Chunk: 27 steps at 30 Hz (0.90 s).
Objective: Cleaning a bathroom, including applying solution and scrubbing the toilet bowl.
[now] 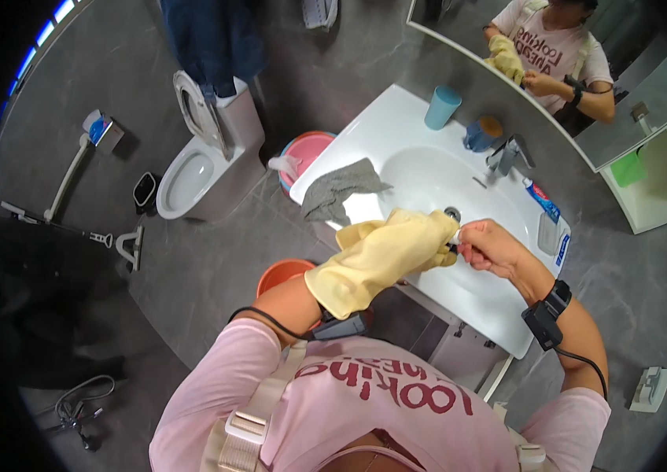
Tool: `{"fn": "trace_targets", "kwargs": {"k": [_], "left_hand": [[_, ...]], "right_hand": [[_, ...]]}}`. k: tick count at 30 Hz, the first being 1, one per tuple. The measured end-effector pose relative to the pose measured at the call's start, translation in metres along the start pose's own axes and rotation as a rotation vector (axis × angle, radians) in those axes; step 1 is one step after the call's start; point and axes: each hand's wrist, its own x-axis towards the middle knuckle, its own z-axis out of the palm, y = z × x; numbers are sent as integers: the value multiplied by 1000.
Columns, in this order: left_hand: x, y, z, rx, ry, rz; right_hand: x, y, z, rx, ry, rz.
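Note:
My left hand (398, 242) wears a loose yellow rubber glove and reaches over the near part of the white washbasin (363, 127). Its gloved fingers close around a small dark object, mostly hidden. My bare right hand (487, 245) meets it there, fingertips pinching a small white piece (455, 238) at that object's end; what it is cannot be told. Just beyond the hands the metal drain (452, 212) shows in the bowl. A grey cloth (342, 189) lies crumpled over the basin's left edge, beside the glove.
A turquoise cup (442, 108), a blue mug (482, 134) and the faucet (507, 154) line the back rim. Toothpaste (542, 199) and a soap dish (547, 233) lie at right. Left stand a pink basin (310, 150), an orange bucket (283, 274) and a toilet (192, 171).

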Motion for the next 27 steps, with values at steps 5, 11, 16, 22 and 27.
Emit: {"fn": "trace_targets", "kwargs": {"k": [5,11,16,22,27], "left_hand": [[6,4,-6,-45,-70,-58],[-1,23,-28,30,-21,-34],[1,27,-26,-13,-53,-141],[-3,31,-26,-66,-55,-206],[1,28,-26,-41,-94,-192]], "right_hand": [[-5,-6,12,-131,157,-15],[5,-16,16,-245,147,-25],[-11,-16,-4,-143,-40,-15],[0,-14,-18,-188,-201,16],[6,-4,-21,-99,-240,-30]]}}
